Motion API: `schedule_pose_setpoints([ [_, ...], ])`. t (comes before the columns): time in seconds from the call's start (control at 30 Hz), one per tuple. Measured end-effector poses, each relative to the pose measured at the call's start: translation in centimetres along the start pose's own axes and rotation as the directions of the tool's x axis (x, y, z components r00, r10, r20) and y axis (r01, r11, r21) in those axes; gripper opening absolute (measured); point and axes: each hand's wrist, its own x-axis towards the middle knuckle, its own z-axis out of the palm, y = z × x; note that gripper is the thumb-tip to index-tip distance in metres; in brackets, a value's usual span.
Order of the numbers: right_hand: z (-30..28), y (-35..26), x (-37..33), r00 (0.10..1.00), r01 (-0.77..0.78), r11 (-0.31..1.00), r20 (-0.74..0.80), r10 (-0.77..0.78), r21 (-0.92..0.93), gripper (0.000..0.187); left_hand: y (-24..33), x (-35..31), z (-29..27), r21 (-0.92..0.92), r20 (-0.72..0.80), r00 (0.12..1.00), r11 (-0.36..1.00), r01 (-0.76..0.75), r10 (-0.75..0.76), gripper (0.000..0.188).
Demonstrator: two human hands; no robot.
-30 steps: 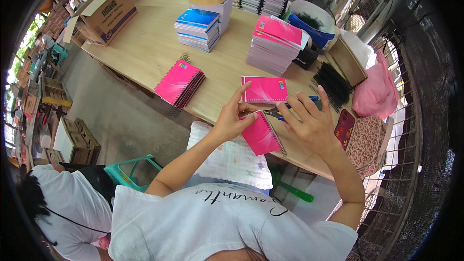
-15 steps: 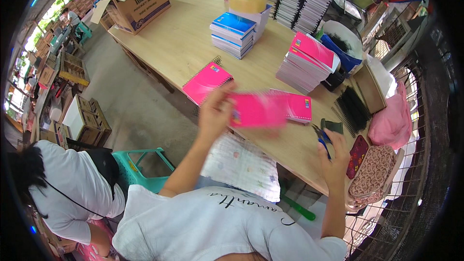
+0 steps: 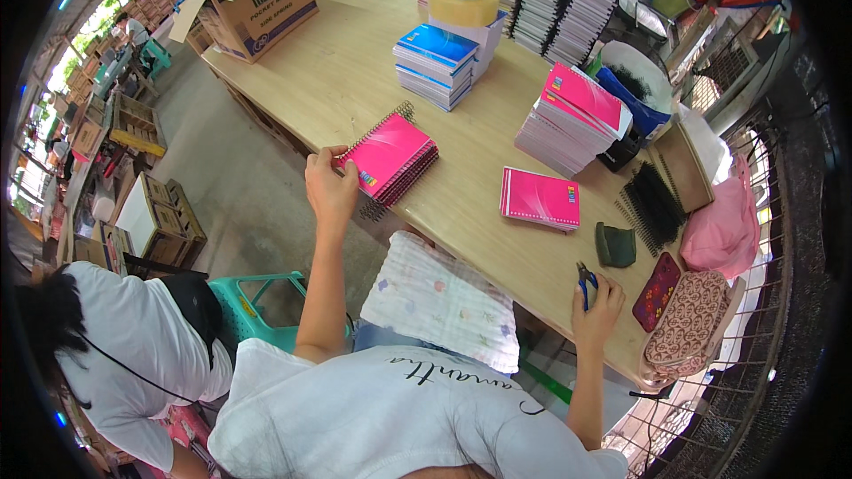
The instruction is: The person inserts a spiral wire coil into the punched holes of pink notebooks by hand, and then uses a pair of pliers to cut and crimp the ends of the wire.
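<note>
My left hand (image 3: 332,188) is at the near left corner of a stack of pink spiral notebooks (image 3: 390,155), thumb and fingers pinched on the top notebook's wire edge. Coil ends stick out at both ends of the stack. In my right hand (image 3: 598,312), low over the table's near edge, is a pair of small blue-handled pliers (image 3: 583,280), jaws pointing away from me. Between the hands lies a short stack of pink notebooks (image 3: 541,198) with punched holes along the near edge and no coil showing.
A taller pink stack (image 3: 568,115), blue notebooks (image 3: 433,62) and a tape roll (image 3: 463,2) stand farther back. At right are black coils (image 3: 652,204), a dark green pouch (image 3: 615,245), a red patterned case (image 3: 657,293) and a brown patterned pouch (image 3: 688,324). A co-worker (image 3: 133,337) sits at left.
The pink notebook that my left hand was carrying is now on the left stack, and that hand has moved left to its wire edge. My right hand with the pliers has lowered slightly.
</note>
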Motion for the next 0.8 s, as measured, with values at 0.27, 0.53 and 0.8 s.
schedule_pose_setpoints([
  [0.27, -4.2, -0.2, 2.7, 0.992, 0.106, 0.993, -0.064, -0.109, -0.054, 0.038, 4.9, -0.9, -1.8, 0.143, -0.117, 0.894, 0.899, -0.415, 0.431, 0.043],
  [0.53, -0.6, 6.0, 17.9, 0.988, -0.008, 0.980, 0.147, 0.038, -0.199, 0.014, 20.9, -5.9, 18.1, -0.811, 0.430, -0.388, 0.161, -0.562, 0.815, 0.042],
  [0.8, 2.5, 8.8, 18.6, 0.999, 0.039, 0.957, 0.038, -0.029, -0.289, 0.021, 26.6, -5.7, 20.1, -0.783, 0.622, -0.667, 0.308, -0.540, 0.410, 0.034],
])
